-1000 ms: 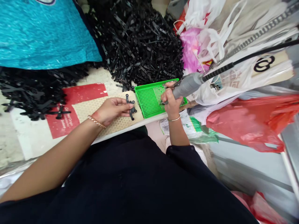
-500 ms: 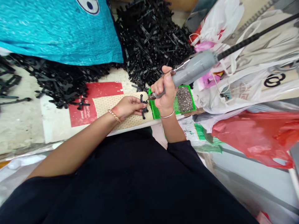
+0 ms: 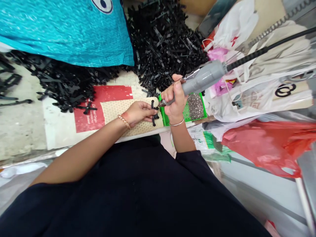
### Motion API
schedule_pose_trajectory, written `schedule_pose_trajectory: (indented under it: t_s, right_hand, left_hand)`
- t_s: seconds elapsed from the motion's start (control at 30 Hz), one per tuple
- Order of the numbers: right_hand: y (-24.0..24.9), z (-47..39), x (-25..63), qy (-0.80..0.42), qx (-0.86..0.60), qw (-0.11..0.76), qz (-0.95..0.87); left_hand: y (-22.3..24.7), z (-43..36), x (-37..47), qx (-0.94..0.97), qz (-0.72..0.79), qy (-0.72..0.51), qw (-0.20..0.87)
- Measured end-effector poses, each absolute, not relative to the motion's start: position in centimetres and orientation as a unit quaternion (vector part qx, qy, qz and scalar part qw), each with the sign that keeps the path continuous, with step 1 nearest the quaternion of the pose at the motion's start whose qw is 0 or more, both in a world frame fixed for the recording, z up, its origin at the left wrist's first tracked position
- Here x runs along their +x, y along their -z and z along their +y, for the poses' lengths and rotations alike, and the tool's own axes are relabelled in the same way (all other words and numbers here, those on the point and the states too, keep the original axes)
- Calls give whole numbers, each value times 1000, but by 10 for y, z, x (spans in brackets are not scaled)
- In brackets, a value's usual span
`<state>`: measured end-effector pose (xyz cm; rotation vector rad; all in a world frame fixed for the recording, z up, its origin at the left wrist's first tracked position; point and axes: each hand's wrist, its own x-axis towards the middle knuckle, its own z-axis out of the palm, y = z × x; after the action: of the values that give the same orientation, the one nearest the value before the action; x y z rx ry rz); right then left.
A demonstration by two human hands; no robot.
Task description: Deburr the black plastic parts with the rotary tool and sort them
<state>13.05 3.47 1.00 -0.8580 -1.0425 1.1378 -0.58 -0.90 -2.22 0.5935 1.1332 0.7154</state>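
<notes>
My left hand [image 3: 140, 113] pinches a small black plastic part [image 3: 155, 116] with curved arms, held over a beige honeycomb-patterned mat [image 3: 116, 110]. My right hand [image 3: 176, 98] is wrapped round a grey electric screwdriver [image 3: 203, 77], which slants down to the left. Its tip is close to the upper part of the black piece; whether they touch I cannot make out. Just right of the mat sits a green perforated tray [image 3: 187, 110], partly behind my right hand, with many small metal screws [image 3: 196, 106] in it.
Behind my hands rises a large heap of black parts [image 3: 165, 42]; another pile [image 3: 56, 85] lies left under a blue bag [image 3: 66, 29]. The screwdriver's black cable [image 3: 259, 52] runs off right. Plastic bags [image 3: 247, 92] crowd the right, with a red bag [image 3: 269, 141] below.
The whole view has shifted slightly. Both hands keep the same grips, and the screwdriver tip stays close to the black part.
</notes>
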Motion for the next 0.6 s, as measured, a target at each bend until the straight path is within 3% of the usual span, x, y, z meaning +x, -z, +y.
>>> schedule_pose_trajectory:
  t_s: [0.6]
  right_hand:
    - [-3,33,132,-475,-416,618,-469]
  left_hand:
    - [18,-10,-5,280,526,-328,733]
